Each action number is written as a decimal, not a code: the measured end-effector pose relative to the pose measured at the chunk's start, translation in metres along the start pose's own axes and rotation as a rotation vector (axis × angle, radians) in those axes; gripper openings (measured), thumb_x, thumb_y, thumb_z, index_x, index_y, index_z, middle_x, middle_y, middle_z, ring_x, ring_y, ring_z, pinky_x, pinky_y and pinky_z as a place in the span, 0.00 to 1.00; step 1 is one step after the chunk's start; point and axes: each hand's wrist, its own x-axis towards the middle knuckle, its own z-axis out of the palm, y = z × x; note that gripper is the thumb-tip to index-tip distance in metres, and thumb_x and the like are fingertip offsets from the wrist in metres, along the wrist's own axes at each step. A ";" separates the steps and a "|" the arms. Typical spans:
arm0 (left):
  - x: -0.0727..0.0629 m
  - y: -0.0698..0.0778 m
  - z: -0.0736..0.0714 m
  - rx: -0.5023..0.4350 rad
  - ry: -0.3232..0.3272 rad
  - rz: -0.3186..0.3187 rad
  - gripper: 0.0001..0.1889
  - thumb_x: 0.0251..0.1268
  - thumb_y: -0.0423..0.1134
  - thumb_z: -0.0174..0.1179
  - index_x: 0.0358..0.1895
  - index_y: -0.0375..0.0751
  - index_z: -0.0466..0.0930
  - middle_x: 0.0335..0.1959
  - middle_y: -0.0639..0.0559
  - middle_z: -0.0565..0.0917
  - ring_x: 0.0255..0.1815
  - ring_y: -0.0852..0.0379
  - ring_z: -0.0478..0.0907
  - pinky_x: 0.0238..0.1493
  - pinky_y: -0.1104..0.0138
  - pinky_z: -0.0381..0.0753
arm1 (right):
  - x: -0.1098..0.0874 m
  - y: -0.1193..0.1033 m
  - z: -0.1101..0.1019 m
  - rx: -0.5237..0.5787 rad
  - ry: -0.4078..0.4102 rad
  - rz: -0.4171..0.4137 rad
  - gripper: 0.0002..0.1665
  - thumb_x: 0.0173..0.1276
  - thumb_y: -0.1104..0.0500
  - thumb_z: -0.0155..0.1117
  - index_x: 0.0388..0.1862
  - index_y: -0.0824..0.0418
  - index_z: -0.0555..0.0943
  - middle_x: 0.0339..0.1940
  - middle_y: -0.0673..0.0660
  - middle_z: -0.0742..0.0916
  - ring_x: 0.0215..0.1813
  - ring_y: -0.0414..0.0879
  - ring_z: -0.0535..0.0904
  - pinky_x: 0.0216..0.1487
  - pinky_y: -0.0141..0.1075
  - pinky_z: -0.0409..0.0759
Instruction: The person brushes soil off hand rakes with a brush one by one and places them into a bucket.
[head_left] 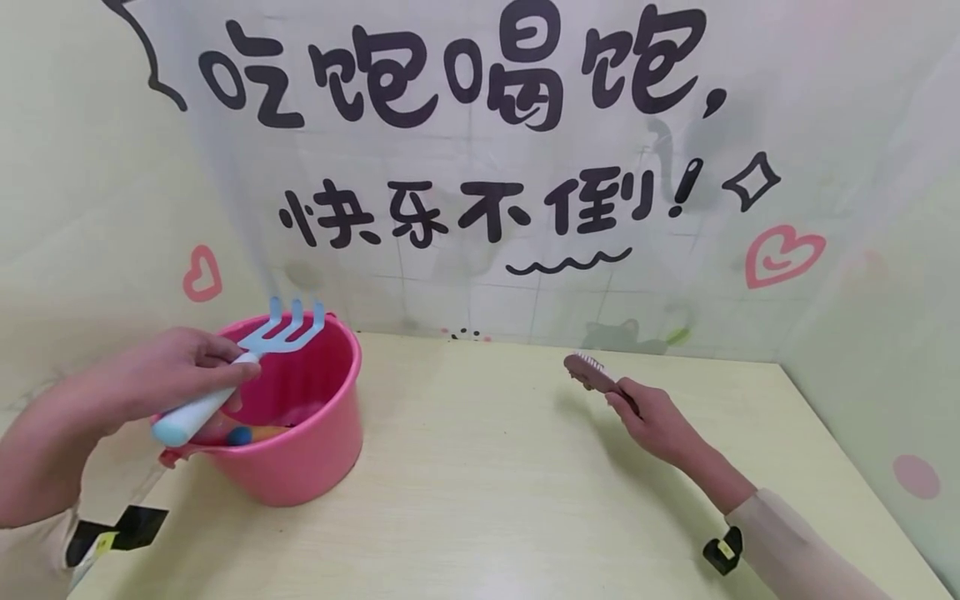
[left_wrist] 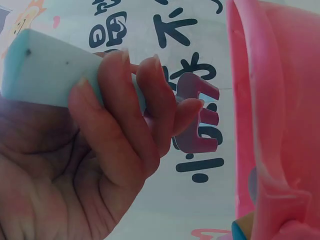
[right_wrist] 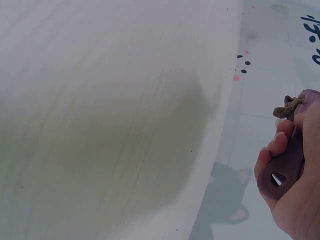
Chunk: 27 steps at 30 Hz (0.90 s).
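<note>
My left hand grips the white-and-blue handle of a small toy rake, its three light blue prongs pointing up. Below it is a pink bucket, which the rake overlaps in the head view. In the left wrist view, fingers wrap the rake's pale handle beside the bucket's wall. Over on the right, my right hand holds a brown hairbrush by its handle, white bristles up, above the table. The right wrist view shows a hole in the handle end and a brown ornament.
Inside the bucket lie several items, including a blue-ended yellow one. A pale wooden table carries the bucket at its left. Behind stands a white printed sheet with black characters and pink hearts.
</note>
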 end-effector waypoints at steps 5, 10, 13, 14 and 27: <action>0.003 -0.002 0.000 0.022 -0.036 -0.014 0.28 0.75 0.47 0.58 0.58 0.18 0.75 0.38 0.50 0.81 0.29 0.54 0.80 0.30 0.62 0.81 | 0.000 0.000 0.000 -0.002 0.002 -0.012 0.10 0.76 0.66 0.61 0.32 0.58 0.76 0.19 0.41 0.70 0.19 0.33 0.64 0.18 0.32 0.65; 0.004 -0.001 0.000 0.023 -0.065 -0.016 0.25 0.75 0.47 0.58 0.55 0.22 0.78 0.38 0.49 0.79 0.29 0.54 0.79 0.30 0.62 0.79 | 0.000 0.000 0.000 -0.007 -0.002 -0.015 0.10 0.74 0.67 0.62 0.32 0.58 0.77 0.19 0.41 0.70 0.19 0.33 0.63 0.19 0.32 0.64; 0.005 0.001 0.001 0.002 -0.096 -0.025 0.23 0.75 0.46 0.57 0.54 0.23 0.78 0.35 0.49 0.78 0.25 0.52 0.80 0.28 0.62 0.80 | -0.001 0.000 0.000 -0.016 0.000 -0.015 0.10 0.74 0.68 0.63 0.32 0.58 0.77 0.19 0.40 0.69 0.19 0.33 0.63 0.19 0.32 0.64; 0.005 0.001 0.002 -0.015 -0.112 -0.036 0.23 0.75 0.46 0.57 0.54 0.24 0.77 0.33 0.48 0.78 0.24 0.52 0.80 0.27 0.61 0.80 | -0.001 0.000 0.000 -0.018 -0.001 -0.015 0.10 0.74 0.67 0.63 0.32 0.58 0.77 0.19 0.40 0.69 0.19 0.33 0.63 0.19 0.32 0.64; 0.012 0.004 0.009 0.034 -0.159 0.016 0.11 0.68 0.43 0.64 0.40 0.36 0.81 0.26 0.51 0.78 0.23 0.53 0.79 0.26 0.61 0.82 | -0.005 0.003 -0.004 -0.068 -0.014 0.017 0.08 0.73 0.67 0.64 0.31 0.62 0.78 0.21 0.42 0.70 0.21 0.35 0.64 0.21 0.33 0.65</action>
